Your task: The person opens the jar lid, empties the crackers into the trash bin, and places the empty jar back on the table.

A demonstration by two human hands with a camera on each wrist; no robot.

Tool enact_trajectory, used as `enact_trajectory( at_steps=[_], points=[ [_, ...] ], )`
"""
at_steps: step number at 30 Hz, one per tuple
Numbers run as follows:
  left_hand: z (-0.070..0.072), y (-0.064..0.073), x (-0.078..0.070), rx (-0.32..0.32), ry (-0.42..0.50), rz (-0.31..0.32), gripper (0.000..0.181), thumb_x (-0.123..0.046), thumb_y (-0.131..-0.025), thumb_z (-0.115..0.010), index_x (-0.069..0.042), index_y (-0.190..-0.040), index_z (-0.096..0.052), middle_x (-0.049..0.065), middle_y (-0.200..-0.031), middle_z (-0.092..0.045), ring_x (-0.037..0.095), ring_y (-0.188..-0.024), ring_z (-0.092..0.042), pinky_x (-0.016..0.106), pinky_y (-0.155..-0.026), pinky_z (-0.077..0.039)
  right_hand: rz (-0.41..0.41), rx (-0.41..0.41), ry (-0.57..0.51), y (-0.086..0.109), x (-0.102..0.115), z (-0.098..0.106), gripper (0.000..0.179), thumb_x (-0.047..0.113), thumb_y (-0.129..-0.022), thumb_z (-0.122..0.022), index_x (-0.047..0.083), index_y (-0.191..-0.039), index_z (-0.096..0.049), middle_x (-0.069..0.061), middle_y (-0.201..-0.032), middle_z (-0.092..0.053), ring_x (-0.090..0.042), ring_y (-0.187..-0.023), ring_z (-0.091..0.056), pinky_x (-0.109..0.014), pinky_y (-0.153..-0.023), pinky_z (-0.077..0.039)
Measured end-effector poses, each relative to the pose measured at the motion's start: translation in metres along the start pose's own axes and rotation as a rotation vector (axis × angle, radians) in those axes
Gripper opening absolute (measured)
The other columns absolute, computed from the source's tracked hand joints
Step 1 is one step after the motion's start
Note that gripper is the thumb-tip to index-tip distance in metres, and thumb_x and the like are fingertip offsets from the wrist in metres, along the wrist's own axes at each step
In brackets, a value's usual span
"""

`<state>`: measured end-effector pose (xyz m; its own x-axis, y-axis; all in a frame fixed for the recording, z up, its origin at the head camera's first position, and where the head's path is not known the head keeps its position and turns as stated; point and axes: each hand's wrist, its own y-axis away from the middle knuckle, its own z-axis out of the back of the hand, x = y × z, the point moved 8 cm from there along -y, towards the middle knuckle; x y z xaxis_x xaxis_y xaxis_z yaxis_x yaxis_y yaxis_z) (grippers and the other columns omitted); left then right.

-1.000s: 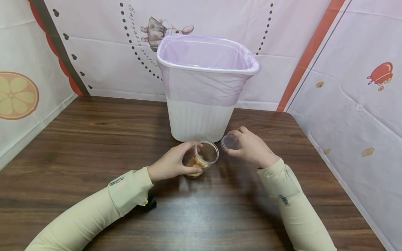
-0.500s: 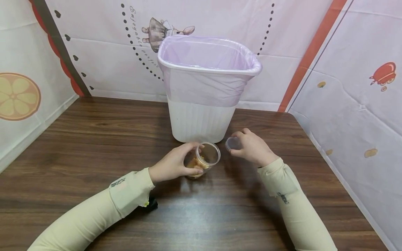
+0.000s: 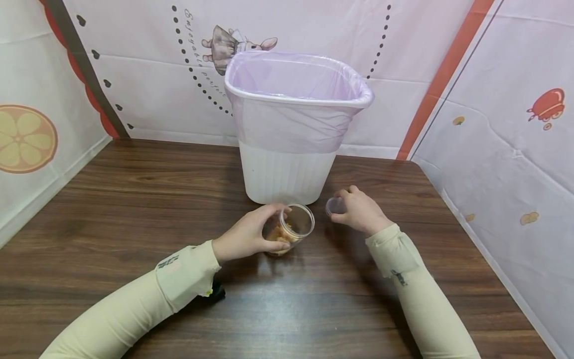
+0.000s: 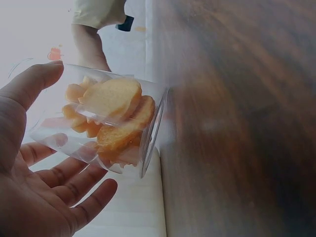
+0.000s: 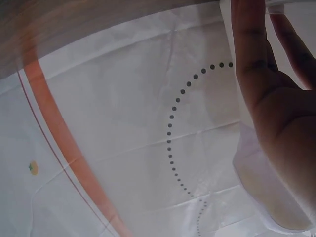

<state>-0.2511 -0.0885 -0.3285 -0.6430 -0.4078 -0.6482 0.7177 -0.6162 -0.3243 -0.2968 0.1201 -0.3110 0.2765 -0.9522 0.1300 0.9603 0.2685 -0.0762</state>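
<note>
In the head view my left hand [image 3: 246, 234] grips a clear round jar [image 3: 305, 212], its open mouth leaning up and to the right. Thumb and fingers sit on opposite sides of its wall. Yellow-brown, slice-like food pieces [image 4: 118, 106] lie in its lower part, and the left wrist view shows the jar's base close to the tabletop. To the right, my right hand [image 3: 362, 212] holds a small clear lid [image 3: 334, 206] by its edge, tipped on its side and apart from the jar. Only a sliver of the lid appears at the top of the right wrist view.
A white bin [image 3: 287, 174] with a purple liner [image 3: 291, 124] over its rim stands just behind both hands. A small black object [image 3: 217, 291] shows beside the left cuff. Printed curtains [image 3: 489, 65] border the dark wooden table [image 3: 278, 319] at back and sides.
My right hand has drawn a little to the right with the lid, widening the gap to the jar. The left hand and jar have stayed nearly where they were.
</note>
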Motion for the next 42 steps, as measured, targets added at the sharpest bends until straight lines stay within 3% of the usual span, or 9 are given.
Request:
enact_trajectory(
  at_steps=[13,19,33,42],
  points=[
    [0.000,0.001,-0.001,-0.002,0.000,-0.002,0.066,-0.029,-0.075,-0.082,-0.008,-0.130,-0.052,0.002,-0.120,-0.062,0.012,-0.105,-0.059,0.034,-0.093,-0.049,-0.046,0.033,-0.018,-0.005,-0.015,-0.013,0.062,0.034,-0.076,-0.071,0.002,-0.127,-0.058,-0.022,-0.114,-0.057,-0.028,-0.080,-0.061,-0.043,-0.074,-0.052],
    [-0.001,0.000,-0.001,0.005,0.006,-0.001,0.063,-0.029,-0.075,-0.082,-0.013,-0.128,-0.052,0.005,-0.126,-0.061,0.012,-0.106,-0.059,0.034,-0.093,-0.049,-0.058,0.052,-0.020,-0.006,-0.021,-0.020,0.061,0.035,-0.077,-0.071,0.002,-0.127,-0.058,-0.021,-0.112,-0.057,-0.028,-0.082,-0.061,-0.044,-0.074,-0.052],
    [0.001,0.001,-0.004,-0.002,0.008,-0.012,0.063,-0.029,-0.076,-0.082,-0.012,-0.129,-0.051,0.006,-0.126,-0.061,0.013,-0.107,-0.058,0.036,-0.093,-0.049,-0.053,0.083,-0.016,-0.008,-0.024,-0.027,0.064,0.036,-0.077,-0.073,-0.001,-0.128,-0.057,-0.019,-0.105,-0.057,-0.026,-0.079,-0.058,-0.043,-0.074,-0.051],
    [0.001,0.001,-0.001,0.000,0.014,0.003,0.064,-0.030,-0.076,-0.082,-0.012,-0.130,-0.051,0.003,-0.122,-0.061,0.012,-0.106,-0.059,0.035,-0.094,-0.049,-0.075,0.110,-0.016,-0.008,-0.026,-0.031,0.066,0.037,-0.077,-0.075,0.000,-0.129,-0.057,-0.020,-0.109,-0.057,-0.029,-0.085,-0.059,-0.045,-0.077,-0.051]
  ],
)
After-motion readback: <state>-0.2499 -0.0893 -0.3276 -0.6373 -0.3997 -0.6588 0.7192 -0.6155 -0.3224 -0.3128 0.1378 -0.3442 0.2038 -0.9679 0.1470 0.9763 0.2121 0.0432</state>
